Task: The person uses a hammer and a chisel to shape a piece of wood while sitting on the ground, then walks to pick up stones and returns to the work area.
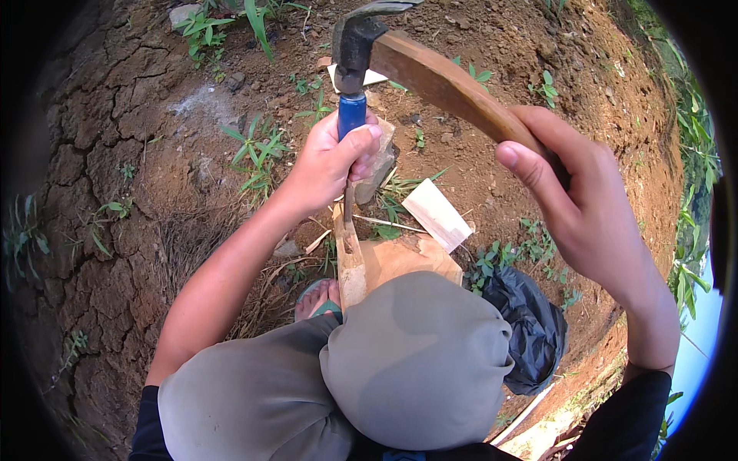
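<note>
My left hand [332, 163] is closed round the blue handle of a chisel [352, 115], held upright. The chisel's blade runs down to a narrow piece of wood [351, 257] with a slot cut in it, and its tip is at that slot. In my right hand [580, 192] is the wooden handle of a claw hammer [438, 81]. The hammer's dark head is right over the chisel's butt and looks to be touching it. Beneath the slotted piece lies a broader wooden block [407, 260], partly hidden by my knee.
A pale wood offcut [437, 215] and a grey stone [377, 169] lie beyond the block. A black plastic bag [526, 330] sits by my right knee. My sandalled foot [319, 300] shows beside the wood. Cracked brown soil [100, 169] with small weeds surrounds me.
</note>
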Demonstrator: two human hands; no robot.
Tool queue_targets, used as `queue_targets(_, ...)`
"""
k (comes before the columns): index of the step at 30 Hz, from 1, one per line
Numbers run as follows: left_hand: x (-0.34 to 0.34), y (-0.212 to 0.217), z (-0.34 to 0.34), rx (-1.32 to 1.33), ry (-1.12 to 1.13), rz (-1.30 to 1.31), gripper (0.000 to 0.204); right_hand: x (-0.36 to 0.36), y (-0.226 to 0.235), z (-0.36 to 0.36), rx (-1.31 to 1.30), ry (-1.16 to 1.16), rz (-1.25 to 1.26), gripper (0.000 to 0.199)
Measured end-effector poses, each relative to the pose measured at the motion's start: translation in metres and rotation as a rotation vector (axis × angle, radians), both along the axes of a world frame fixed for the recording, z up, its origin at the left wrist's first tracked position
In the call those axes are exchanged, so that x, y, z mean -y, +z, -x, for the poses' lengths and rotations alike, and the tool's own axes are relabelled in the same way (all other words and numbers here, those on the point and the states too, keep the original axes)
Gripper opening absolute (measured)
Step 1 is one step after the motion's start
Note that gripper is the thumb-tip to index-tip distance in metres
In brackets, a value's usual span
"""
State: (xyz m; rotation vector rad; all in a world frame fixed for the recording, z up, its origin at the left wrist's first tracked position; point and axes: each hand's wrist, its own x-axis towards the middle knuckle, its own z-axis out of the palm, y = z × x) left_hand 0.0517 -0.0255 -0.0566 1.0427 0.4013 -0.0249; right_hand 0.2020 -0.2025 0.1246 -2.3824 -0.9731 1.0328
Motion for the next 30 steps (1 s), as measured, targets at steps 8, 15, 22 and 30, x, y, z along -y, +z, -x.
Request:
queue_targets(8,0.000,-0.003,-0.002,0.000,-0.056,-0.022,0.022,-0.011,-0.016,-0.008,-0.012,-0.007,-0.113,0.031)
queue_targets(15,0.002,0.001,-0.001,-0.030,-0.017,-0.011,0.023,-0.016,-0.024,-0.034,-0.210,-0.149,-0.095,0.035)
queue_targets(22,0.002,0.000,-0.001,-0.024,-0.030,-0.040,0.023,-0.006,-0.023,-0.033,-0.079,-0.055,-0.175,0.035)
queue_targets(30,0.000,0.000,0.002,0.015,-0.027,-0.017,0.022,-0.007,-0.010,-0.017,-0.045,-0.126,-0.228,0.037)
